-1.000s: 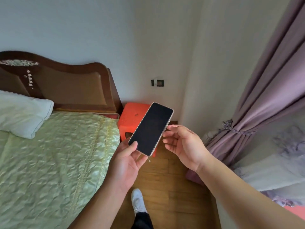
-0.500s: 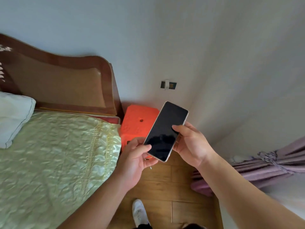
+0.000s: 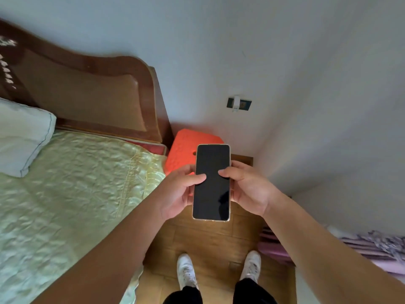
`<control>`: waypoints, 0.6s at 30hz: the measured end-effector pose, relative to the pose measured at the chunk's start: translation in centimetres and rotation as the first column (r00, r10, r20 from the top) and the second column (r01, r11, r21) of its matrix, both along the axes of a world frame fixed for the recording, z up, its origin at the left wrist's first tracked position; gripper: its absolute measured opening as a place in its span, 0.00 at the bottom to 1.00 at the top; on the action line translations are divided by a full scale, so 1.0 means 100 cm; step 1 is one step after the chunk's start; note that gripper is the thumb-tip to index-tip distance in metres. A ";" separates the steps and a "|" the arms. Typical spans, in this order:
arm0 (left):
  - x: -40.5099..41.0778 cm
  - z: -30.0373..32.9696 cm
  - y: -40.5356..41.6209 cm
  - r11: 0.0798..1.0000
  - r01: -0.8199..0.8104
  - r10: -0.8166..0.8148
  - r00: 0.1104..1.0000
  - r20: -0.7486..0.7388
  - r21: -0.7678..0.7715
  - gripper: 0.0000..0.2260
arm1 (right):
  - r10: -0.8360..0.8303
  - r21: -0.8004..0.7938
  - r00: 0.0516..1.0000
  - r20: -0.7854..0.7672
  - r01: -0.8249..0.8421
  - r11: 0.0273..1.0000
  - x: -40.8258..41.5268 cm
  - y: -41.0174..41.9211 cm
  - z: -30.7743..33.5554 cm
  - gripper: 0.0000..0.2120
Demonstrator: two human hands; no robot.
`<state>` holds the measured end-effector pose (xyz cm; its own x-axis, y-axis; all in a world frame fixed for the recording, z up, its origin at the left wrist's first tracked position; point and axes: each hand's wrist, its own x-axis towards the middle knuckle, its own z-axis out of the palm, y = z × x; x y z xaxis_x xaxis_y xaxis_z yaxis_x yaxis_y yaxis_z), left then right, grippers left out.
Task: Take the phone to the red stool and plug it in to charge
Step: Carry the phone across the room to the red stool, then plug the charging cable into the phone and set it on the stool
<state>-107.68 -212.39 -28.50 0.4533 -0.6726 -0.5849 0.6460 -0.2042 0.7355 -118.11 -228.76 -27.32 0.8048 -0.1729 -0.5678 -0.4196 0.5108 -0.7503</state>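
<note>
A: Where's the phone [image 3: 211, 183] rn?

B: Held in both hands, screen up and dark, in the air just in front of the red stool [image 3: 186, 148]. Left hand [image 3: 177, 191] grips the left edge w/ thumb on the glass, right hand [image 3: 247, 187] does the same on the right edge. Not on the stool yet.

A: Risks?

B: IMO the main one is the handover: one hand has to let go to fetch a cable, and a slick glass slab held by its edges could slip to the wood floor [image 3: 208, 242]. Also no cable visible. There's a white plug in the wall outlet [image 3: 238, 103] above the stool, but can't tell if a lead hangs from it.

A: Room to move?

B: Tight-ish. Stool sits in the corner, headboard [image 3: 105, 99] and bed [image 3: 76, 183] hard on its left, wall behind and to the right, curtain [image 3: 372, 249] bunched low right. Floor strip between bed and curtain is open, approx straight ahead of the shoes [image 3: 186, 270].
</note>
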 end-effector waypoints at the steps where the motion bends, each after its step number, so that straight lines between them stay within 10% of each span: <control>1: -0.002 -0.001 -0.005 1.000 -0.030 0.030 1.000 -0.006 -0.003 0.20 | 0.007 0.008 1.000 0.006 -0.007 1.000 0.001 -0.007 -0.001 0.15; 18: 0.014 -0.100 -0.036 0.855 -0.518 0.518 0.854 -0.053 0.008 0.10 | -0.108 0.229 0.991 0.086 0.086 0.970 0.005 -0.080 -0.104 0.09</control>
